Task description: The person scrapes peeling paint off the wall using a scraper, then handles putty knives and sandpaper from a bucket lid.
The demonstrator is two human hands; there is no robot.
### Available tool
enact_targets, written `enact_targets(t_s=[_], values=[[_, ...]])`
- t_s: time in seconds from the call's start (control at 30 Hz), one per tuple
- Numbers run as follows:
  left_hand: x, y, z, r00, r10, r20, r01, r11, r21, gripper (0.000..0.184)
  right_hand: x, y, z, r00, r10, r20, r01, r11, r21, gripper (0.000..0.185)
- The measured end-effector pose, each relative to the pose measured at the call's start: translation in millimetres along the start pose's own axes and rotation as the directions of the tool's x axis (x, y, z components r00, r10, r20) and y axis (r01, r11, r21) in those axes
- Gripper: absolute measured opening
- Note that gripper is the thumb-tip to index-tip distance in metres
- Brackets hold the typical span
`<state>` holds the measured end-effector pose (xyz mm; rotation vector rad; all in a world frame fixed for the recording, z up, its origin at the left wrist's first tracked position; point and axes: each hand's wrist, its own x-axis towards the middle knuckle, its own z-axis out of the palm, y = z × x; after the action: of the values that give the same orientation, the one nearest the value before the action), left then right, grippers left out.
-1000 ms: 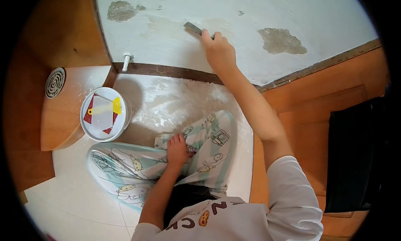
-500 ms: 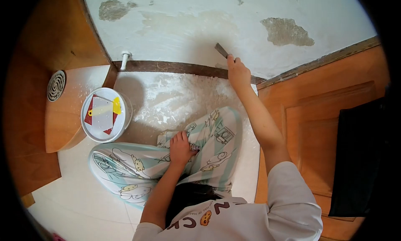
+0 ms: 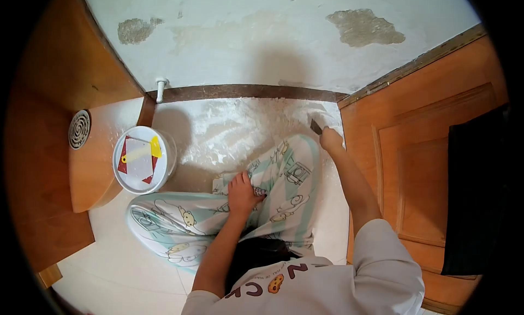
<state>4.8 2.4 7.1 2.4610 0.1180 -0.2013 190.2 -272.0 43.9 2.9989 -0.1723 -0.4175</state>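
Note:
My right hand [image 3: 331,141] is closed round a scraper [image 3: 316,127] with a dark flat blade; its handle is mostly hidden in my fingers. The blade is over the dusty floor near the right end of the skirting board, and I cannot tell whether it touches. White flakes and powder [image 3: 221,146] are spread on the floor in front of my legs. My left hand [image 3: 241,194] rests on my patterned trousers [image 3: 292,206], fingers laid over the cloth and thumb apart. Ahead, the white wall [image 3: 218,64] shows bare grey-brown patches [image 3: 365,28].
At the left stands a white bucket [image 3: 118,170], with a yellow-and-red flat tool and a pale sheet [image 3: 140,161] on top. A short white pipe [image 3: 160,90] sticks out by the wall. A wooden door [image 3: 404,151] with a dark cloth [image 3: 474,189] bounds the right side.
My right hand has come down from the wall with the scraper, toward me and slightly right, to above the floor. My left hand stays on my leg. The view has shifted slightly.

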Motion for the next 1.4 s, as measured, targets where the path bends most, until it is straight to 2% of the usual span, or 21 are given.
enact_targets(t_s=[0.03, 0.23, 0.33, 0.4, 0.43, 0.53, 0.63, 0.73, 0.83, 0.9, 0.97, 1.1, 1.23, 1.33, 1.4], values=[[0.1, 0.6, -0.8, 1.000, -0.001, 0.004, 0.001, 1.000, 0.001, 0.084, -2.2, -0.4, -2.4, 1.000, -0.008, 0.011, 0.008, 1.000, 0.001, 0.024], [-1.4, 1.6, -1.9, 1.000, 0.007, -0.026, -0.006, 1.000, 0.010, 0.083, -5.5, -27.6, -41.9, 0.959, -0.154, -0.239, 0.187, 0.975, 0.124, 0.026], [-2.1, 3.4, -1.7, 1.000, 0.002, -0.008, -0.002, 1.000, 0.019, 0.081, -9.2, -49.8, -29.7, 0.913, -0.093, -0.396, 0.210, 0.942, 0.262, 0.026], [-1.0, 0.7, 0.8, 1.000, 0.007, -0.014, -0.007, 1.000, 0.007, 0.079, -18.4, -76.8, -23.1, 0.916, -0.029, -0.399, 0.150, 0.950, 0.275, 0.024], [0.7, 1.2, 0.3, 0.999, -0.021, 0.036, 0.021, 1.000, 0.017, 0.077, -25.8, -88.5, -19.0, 0.921, -0.013, -0.390, 0.131, 0.952, 0.277, 0.023], [-1.0, -1.7, -1.3, 0.999, 0.044, -0.021, -0.044, 0.999, 0.002, 0.077, -41.1, -116.4, -13.5, 0.796, -0.021, -0.605, 0.294, 0.887, 0.356, 0.020], [-1.8, -3.7, -0.7, 0.999, 0.032, -0.006, -0.032, 0.999, 0.008, 0.078, -46.0, -135.3, -5.6, 0.810, -0.201, -0.551, 0.401, 0.876, 0.268, 0.019], [-3.3, -5.5, 0.9, 0.999, 0.030, -0.043, -0.031, 0.999, -0.026, 0.075, -42.3, -142.4, 4.9, 0.762, -0.358, -0.540, 0.544, 0.806, 0.233, 0.020], [-3.6, -7.8, 3.3, 1.000, -0.002, -0.014, 0.001, 0.998, -0.070, 0.079, -41.5, -142.2, 4.7, 0.793, -0.411, -0.450, 0.556, 0.790, 0.259, 0.019], [-5.9, -6.2, -2.3, 0.999, -0.027, 0.034, 0.030, 0.995, -0.090, 0.080, -46.9, -142.5, 2.2, 0.772, -0.445, -0.453, 0.578, 0.788, 0.212, 0.021], [-4.0, -8.6, -2.9, 0.994, -0.039, 0.102, 0.049, 0.994, -0.094, 0.082, -45.4, -140.1, 5.6, 0.765, -0.468, -0.443, 0.591, 0.783, 0.192, 0.022], [-6.9, -16.7, 9.5, 0.998, 0.038, -0.057, -0.043, 0.995, -0.089, 0.082, -46.3, -142.9, 4.7, 0.809, -0.470, -0.353, 0.556, 0.807, 0.200, 0.024], [-9.2, -20.8, 9.1, 1.000, 0.008, -0.007, -0.008, 0.996, -0.094, 0.080, -46.2, -144.9, 6.7, 0.778, -0.485, -0.399, 0.590, 0.782, 0.199, 0.021], [-7.7, -11.6, -1.2, 1.000, 0.002, 0.001, -0.002, 0.995, -0.103, 0.079, -46.0, -144.7, 5.2, 0.804, -0.445, -0.395, 0.553, 0.803, 0.221, 0.020], [-11.2, -1.6, -23.4, 0.998, -0.013, 0.065, 0.022, 0.989, -0.143, 0.079, -44.7, -141.1, 7.8, 0.787, -0.418, -0.454, 0.607, 0.653, 0.452, 0.015]])
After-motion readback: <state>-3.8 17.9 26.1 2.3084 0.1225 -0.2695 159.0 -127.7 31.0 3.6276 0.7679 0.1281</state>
